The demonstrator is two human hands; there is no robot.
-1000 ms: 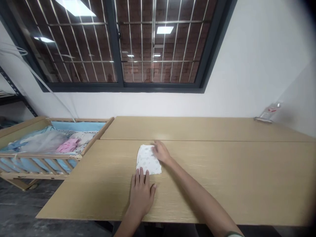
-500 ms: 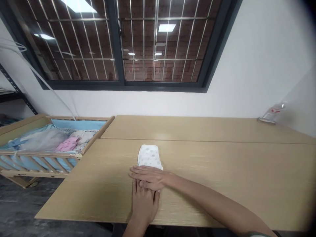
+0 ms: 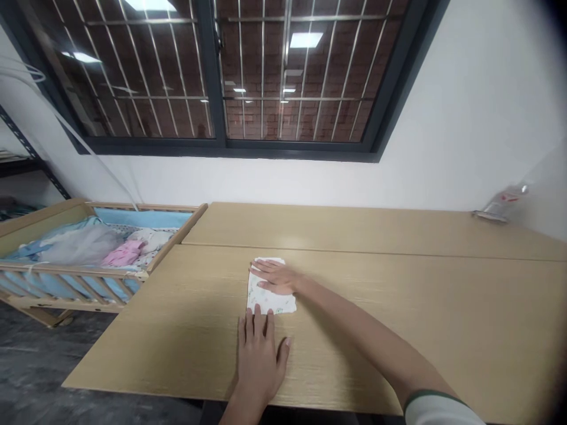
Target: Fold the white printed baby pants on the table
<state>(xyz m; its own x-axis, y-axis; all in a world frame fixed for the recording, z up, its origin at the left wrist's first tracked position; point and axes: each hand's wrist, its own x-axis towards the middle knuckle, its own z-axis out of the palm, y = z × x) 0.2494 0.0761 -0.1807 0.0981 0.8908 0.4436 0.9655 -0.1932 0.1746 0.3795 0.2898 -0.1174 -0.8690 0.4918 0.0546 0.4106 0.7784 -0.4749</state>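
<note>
A small folded white cloth [image 3: 271, 302] with a faint print lies flat on the wooden table [image 3: 376, 330]. Across its far part rests my right hand [image 3: 275, 277], palm down with the fingers stretched out to the left. My left hand [image 3: 259, 354] lies flat on the near side, fingers spread and pointing away from me, its fingertips at the cloth's near edge. Neither hand grips anything. Part of the cloth's far half is hidden under my right hand.
To the left stands a wooden crib [image 3: 144, 274] holding bedding and a pink cloth [image 3: 124, 252]. A clear plastic packet [image 3: 502, 203] sits at the table's back right, near the wall. A barred window [image 3: 292, 150] is above the table's back edge.
My right hand has slid away from me, off my left hand and onto the cloth's far part. More of the cloth's near part shows. My left hand has stayed nearly in place.
</note>
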